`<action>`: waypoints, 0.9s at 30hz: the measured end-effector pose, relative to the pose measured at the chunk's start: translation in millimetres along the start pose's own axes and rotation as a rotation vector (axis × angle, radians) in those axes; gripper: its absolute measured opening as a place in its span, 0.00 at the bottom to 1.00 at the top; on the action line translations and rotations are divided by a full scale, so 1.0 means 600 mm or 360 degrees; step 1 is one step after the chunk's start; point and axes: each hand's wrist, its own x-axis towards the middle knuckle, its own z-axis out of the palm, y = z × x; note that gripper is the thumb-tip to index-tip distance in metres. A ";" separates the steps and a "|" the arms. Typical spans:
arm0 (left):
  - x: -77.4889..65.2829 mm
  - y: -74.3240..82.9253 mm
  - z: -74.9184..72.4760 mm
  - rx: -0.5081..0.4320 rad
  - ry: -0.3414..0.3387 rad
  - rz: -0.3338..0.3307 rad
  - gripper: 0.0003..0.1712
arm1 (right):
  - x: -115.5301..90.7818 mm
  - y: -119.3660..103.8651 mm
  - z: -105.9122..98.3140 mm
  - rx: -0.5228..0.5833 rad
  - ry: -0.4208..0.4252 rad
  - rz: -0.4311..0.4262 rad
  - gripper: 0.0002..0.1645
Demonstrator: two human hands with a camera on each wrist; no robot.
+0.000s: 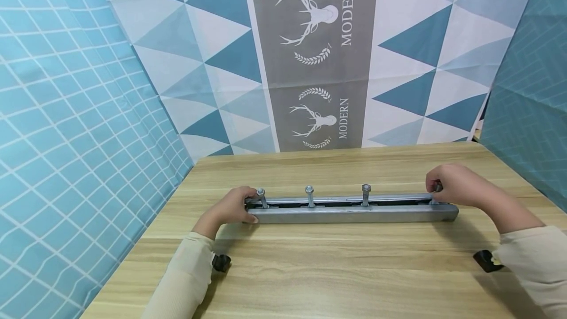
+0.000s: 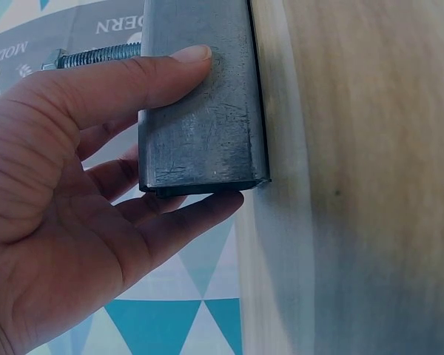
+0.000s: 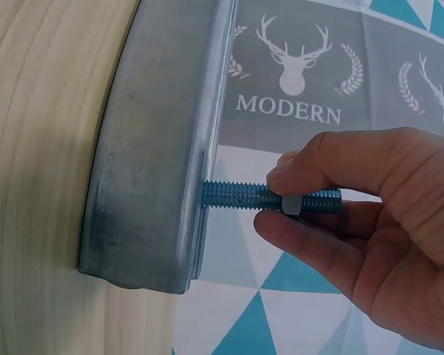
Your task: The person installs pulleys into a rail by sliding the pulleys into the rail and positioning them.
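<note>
A long grey metal channel [image 1: 345, 214] lies across the table, its slotted side facing up. My left hand [image 1: 232, 206] grips its left end, thumb on the near wall and fingers round the far side and the end, as the left wrist view shows. At the other end my right hand [image 1: 458, 186] pinches a hex nut [image 3: 291, 205] between thumb and index finger. That nut sits partway along a threaded bolt [image 3: 237, 194] standing out of the slot, with thread showing past it. Three more upright bolts rise from the slot, including a middle one [image 1: 310, 197], each with a nut near its top.
The channel rests on a wood-grain table [image 1: 336, 270]. A patterned cloth [image 1: 314, 63] hangs behind the table, with a blue checked sheet [image 1: 57, 127] on the left and a teal one [image 1: 531, 92] on the right. Small black devices [image 1: 221, 262] sit at both wrists.
</note>
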 end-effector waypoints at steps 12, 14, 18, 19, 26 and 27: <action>-0.001 -0.003 0.002 -0.0009 -0.0001 -0.0001 0.30 | 0.004 -0.016 0.002 0.0039 -0.0012 -0.0064 0.14; -0.001 -0.004 0.002 -0.0011 -0.0002 -0.0002 0.30 | 0.005 -0.017 0.003 0.0039 -0.0009 -0.0073 0.14; 0.000 -0.004 0.003 -0.0012 -0.0001 -0.0005 0.30 | 0.006 -0.021 0.005 0.0044 0.0006 -0.0089 0.15; 0.000 -0.004 0.002 -0.0012 0.0001 -0.0005 0.30 | 0.006 -0.022 0.006 0.0045 0.0010 -0.0092 0.15; 0.001 -0.005 0.003 -0.0011 0.0000 -0.0002 0.28 | 0.008 -0.027 0.008 0.0052 0.0037 -0.0102 0.14; 0.001 -0.004 0.003 -0.0009 0.0000 -0.0004 0.28 | 0.008 -0.028 0.008 0.0052 0.0041 -0.0103 0.14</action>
